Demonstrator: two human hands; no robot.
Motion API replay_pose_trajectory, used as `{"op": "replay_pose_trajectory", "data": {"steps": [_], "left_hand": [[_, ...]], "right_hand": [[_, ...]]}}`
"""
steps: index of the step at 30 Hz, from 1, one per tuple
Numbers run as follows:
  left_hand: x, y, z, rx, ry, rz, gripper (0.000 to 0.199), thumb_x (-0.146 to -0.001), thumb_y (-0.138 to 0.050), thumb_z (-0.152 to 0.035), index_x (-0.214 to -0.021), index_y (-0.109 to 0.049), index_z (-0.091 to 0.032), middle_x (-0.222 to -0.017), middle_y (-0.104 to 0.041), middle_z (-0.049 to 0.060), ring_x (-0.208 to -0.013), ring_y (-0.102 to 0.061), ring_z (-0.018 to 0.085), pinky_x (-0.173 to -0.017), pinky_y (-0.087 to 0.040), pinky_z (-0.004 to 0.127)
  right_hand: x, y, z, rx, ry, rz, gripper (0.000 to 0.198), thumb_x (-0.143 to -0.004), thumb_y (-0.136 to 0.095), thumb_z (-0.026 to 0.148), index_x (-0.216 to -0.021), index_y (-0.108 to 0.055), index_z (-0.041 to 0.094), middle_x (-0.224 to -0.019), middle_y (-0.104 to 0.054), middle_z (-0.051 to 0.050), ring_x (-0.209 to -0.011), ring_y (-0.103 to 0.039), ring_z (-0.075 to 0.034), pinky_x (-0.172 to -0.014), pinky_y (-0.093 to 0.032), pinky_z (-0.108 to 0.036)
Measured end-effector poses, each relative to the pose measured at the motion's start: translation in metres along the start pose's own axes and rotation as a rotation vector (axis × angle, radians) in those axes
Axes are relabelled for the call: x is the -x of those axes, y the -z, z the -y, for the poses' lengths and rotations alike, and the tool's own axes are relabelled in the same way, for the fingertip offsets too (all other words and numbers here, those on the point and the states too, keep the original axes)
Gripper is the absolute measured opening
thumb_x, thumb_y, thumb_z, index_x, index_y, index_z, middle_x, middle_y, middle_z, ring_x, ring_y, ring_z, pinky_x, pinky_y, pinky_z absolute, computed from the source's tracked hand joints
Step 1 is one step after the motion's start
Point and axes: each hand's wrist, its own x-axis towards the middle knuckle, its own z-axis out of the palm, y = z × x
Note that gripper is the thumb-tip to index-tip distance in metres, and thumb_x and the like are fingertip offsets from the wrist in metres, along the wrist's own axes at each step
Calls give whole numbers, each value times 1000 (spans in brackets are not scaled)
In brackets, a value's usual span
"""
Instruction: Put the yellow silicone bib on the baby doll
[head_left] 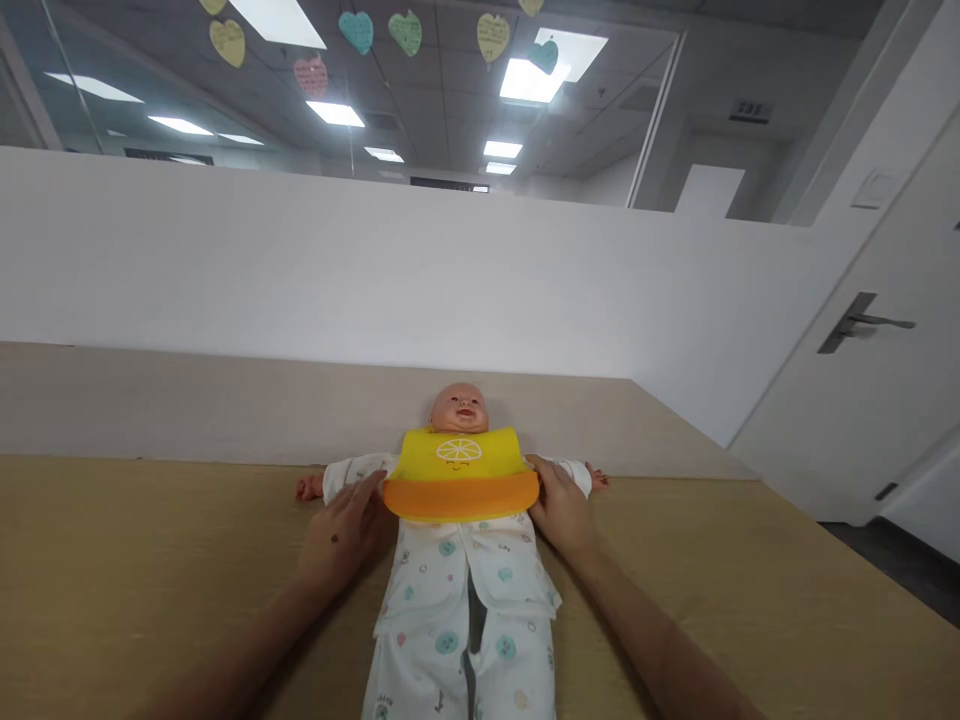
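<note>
A baby doll [459, 408] lies on its back, arms spread to both sides, in a white printed top and trousers [446, 640]. Over its chest is a yellow bib [420, 458] with a citrus-slice design and an orange catch pocket [461, 497] along the bottom. My left hand [346, 530] is at the left end of the pocket, fingers closed at its edge. On the opposite side, my right hand [561, 505] grips the bib's right edge by the pocket. The bib partly hides the fingertips of both hands.
The doll rests on a wooden tabletop [150, 580], with a paler board [187, 400] behind its head. Beyond stand a white wall [337, 270] and a window with heart-shaped notes [406, 33]. A door with a metal handle [862, 322] is at the right.
</note>
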Motion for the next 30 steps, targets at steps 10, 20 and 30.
{"op": "replay_pose_trajectory", "data": {"steps": [10, 20, 30], "left_hand": [[-21, -3, 49, -142, -144, -70, 35, -85, -39, -31, -106, -64, -19, -110, -67, 9, -113, -49, 30, -95, -39, 46], [-18, -2, 48, -341, -164, -180, 27, -85, -44, -30, -91, -68, -19, -89, -72, 7, -96, -58, 30, -86, -41, 43], [-23, 3, 34, 122, -45, -162, 27, -80, -46, -29, -92, -66, -18, -93, -69, 10, -102, -53, 27, -90, -42, 42]], "right_hand": [[1, 0, -38, 328, -65, -97, 29, -84, -43, 22, -104, -64, 18, -111, -65, -5, -111, -44, -29, -94, -24, -41], [-2, 3, -33, 369, -184, -117, 22, -82, -46, 24, -88, -67, 19, -93, -69, -6, -103, -50, -29, -92, -24, -43], [-7, 4, -22, 9, 4, -94, 34, -78, -40, 14, -103, -64, 17, -112, -64, -7, -109, -51, -25, -96, -35, -40]]}}
